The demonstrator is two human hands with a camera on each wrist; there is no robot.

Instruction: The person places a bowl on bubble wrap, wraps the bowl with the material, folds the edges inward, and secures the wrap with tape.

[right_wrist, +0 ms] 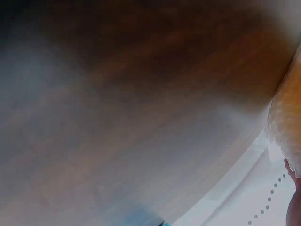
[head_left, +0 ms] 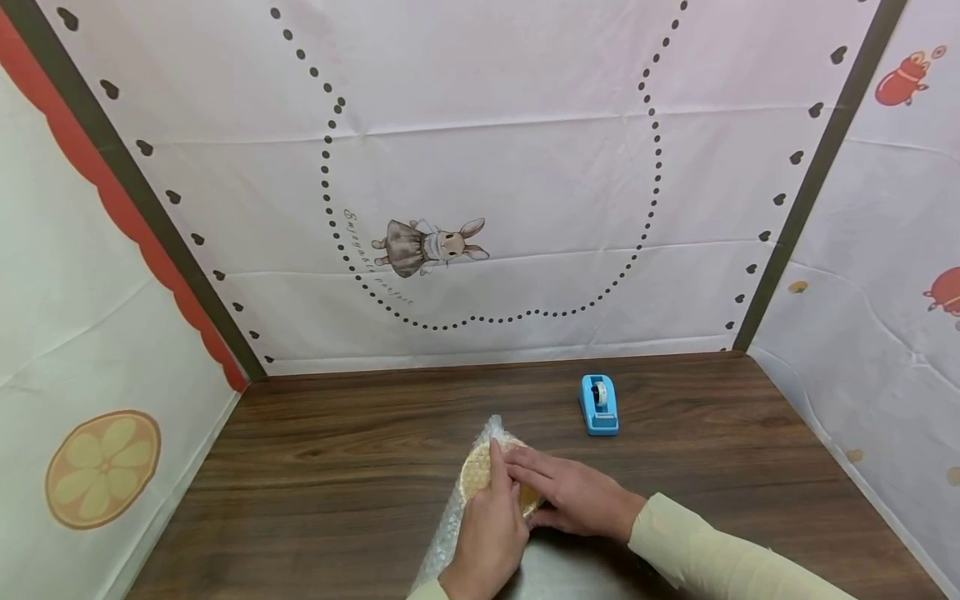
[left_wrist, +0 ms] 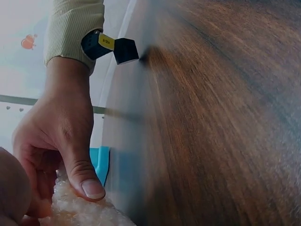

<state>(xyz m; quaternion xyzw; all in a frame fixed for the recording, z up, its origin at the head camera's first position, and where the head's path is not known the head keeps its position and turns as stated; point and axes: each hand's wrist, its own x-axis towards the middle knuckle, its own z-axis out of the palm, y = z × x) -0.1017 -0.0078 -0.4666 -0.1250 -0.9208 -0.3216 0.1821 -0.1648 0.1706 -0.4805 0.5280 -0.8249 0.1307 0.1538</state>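
A round yellow thing with a pale rim (head_left: 474,473) lies at the front middle of the table, under clear bubble wrap (head_left: 445,533). My left hand (head_left: 489,527) holds the wrap from the near side, its index finger laid straight over the round thing; the other fingers are mostly hidden. From the right, my right hand (head_left: 579,493) grips the wrapped thing, fingers over its top and thumb at the near side. In the left wrist view the right thumb (left_wrist: 83,176) presses on the bubble wrap (left_wrist: 87,213). The wrapped thing (right_wrist: 288,120) shows only at the edge of the right wrist view.
A blue tape dispenser (head_left: 599,407) with a roll in it stands behind and right of the hands. A pale grey sheet (head_left: 562,571) extends toward the front edge. Printed cloth walls (head_left: 510,183) border the brown wooden table (head_left: 330,475) at the back and sides.
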